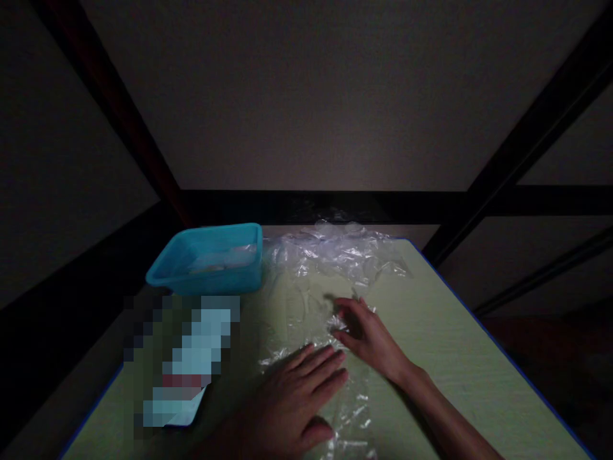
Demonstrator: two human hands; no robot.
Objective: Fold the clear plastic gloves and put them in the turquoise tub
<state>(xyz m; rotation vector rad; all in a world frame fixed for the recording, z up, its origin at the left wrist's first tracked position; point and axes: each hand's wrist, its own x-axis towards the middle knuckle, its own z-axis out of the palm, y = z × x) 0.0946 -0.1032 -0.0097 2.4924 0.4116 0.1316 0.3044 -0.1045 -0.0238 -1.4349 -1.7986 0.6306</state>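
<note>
Thin, clear, crinkled plastic film lies over the middle of the pale green table and runs toward the front edge. I cannot tell whether it is a bag or a loose sheet. My left hand rests flat on its near part, fingers stretched out, palm down. Just beyond and to the right, my right hand is over the film's right side, fingers bent, with a gap between thumb and fingertips. More bunched clear plastic is heaped at the table's far edge.
A blue plastic basket stands at the back left, with pale, clear-looking items inside. In front of it lies a blurred-out flat object, perhaps a phone. The table has a blue edge. Behind it rises a wall with dark beams.
</note>
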